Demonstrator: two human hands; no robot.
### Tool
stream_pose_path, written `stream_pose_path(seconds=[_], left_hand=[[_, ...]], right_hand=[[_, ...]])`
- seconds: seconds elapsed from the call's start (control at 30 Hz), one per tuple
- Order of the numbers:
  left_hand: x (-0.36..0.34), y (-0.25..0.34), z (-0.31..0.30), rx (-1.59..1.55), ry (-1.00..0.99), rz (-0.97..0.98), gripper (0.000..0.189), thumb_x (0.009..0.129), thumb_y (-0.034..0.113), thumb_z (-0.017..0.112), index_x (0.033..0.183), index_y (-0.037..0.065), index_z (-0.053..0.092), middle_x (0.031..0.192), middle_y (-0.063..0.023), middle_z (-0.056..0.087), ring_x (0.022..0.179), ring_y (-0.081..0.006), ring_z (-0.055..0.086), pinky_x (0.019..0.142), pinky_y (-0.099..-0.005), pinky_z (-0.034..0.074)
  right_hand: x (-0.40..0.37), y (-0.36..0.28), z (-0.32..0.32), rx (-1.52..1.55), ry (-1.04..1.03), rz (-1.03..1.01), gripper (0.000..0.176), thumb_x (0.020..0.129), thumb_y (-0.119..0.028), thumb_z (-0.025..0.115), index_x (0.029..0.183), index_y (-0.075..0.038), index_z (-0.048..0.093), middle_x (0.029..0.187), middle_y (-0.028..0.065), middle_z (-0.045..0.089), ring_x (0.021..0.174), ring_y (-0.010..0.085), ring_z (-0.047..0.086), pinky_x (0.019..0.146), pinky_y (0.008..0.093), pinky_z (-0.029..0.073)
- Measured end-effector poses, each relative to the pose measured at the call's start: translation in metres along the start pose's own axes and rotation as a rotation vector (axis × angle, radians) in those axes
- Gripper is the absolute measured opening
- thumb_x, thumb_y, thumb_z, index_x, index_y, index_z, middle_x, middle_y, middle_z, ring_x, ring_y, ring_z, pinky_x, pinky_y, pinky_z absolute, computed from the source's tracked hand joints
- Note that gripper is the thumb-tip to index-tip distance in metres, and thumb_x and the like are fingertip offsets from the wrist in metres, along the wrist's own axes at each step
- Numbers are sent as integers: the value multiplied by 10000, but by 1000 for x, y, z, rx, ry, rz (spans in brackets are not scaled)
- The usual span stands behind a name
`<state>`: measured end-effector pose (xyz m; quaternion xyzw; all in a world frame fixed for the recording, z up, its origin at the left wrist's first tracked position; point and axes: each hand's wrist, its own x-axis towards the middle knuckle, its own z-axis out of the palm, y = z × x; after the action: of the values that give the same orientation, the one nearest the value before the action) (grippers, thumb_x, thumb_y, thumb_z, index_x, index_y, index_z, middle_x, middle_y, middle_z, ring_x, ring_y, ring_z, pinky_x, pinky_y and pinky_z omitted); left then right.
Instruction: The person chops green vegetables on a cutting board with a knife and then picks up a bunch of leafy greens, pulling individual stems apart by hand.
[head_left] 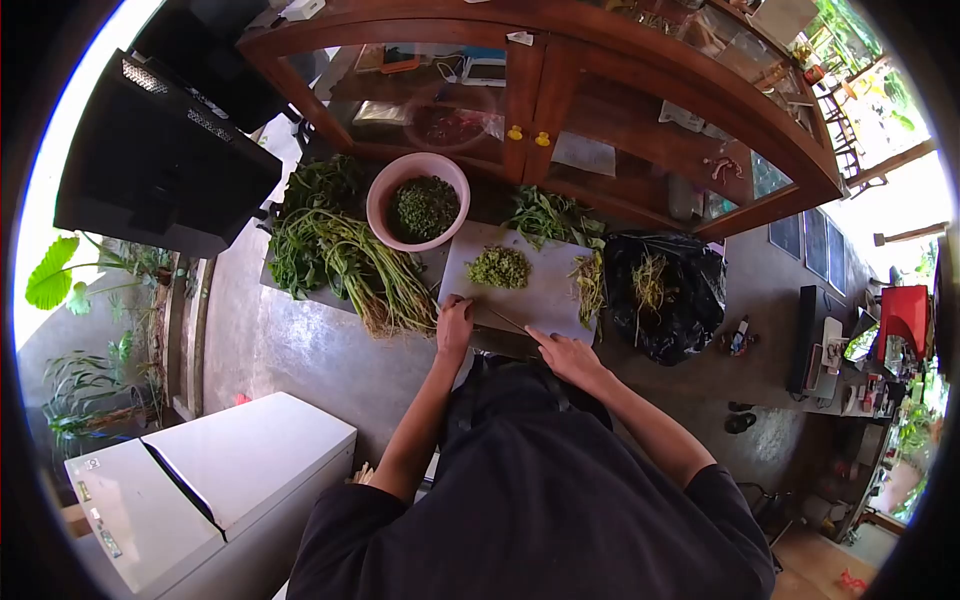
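My right hand (pixel 566 357) grips a knife (pixel 505 319), index finger stretched along it, at the near edge of a pale cutting board (pixel 545 265). The thin blade points left across the board's front. My left hand (pixel 456 322) is closed at the board's near left corner; whatever its fingers hold, if anything, is hidden. Beyond the hands lies a pile of chopped green stems (pixel 499 267). Yellowish stem scraps (pixel 587 285) rest along the board's right side. A pink bowl (pixel 375 205) of chopped dark greens stands behind the board's left corner.
Long leafy stalks with roots (pixel 350 262) are heaped at left. Loose green leaves (pixel 548 215) lie behind the board. To the right, a black plastic bag (pixel 690 320) holds stem trimmings. A wooden glass-door cabinet (pixel 528 100) stands behind the work surface; a white refrigerator (pixel 250 460) is at lower left.
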<state>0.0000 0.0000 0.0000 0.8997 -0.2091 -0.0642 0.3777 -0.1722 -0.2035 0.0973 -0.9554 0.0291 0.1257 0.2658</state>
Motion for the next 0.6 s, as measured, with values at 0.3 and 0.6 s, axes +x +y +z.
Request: stream_pose_path(seconds=[0.3,0.6], left_hand=[[-4,12,20,-113,1,-131,154,806,60,611,907,-9,704,908,-183,659,837,-372,636,781,-430,503],[3,17,-3,14,34,-31,153,797,60,619,890,-28,702,914,-189,664,845,-375,637,783,-432,508]], right_hand=[[-10,12,-4,-42,-59,7,569,959,-259,468,1487,-224,259,855,194,651,738,413,622,659,504,516],[37,16,54,48,-119,123,296,971,-289,433,1040,-5,384,761,281,628,724,467,618,644,554,495]])
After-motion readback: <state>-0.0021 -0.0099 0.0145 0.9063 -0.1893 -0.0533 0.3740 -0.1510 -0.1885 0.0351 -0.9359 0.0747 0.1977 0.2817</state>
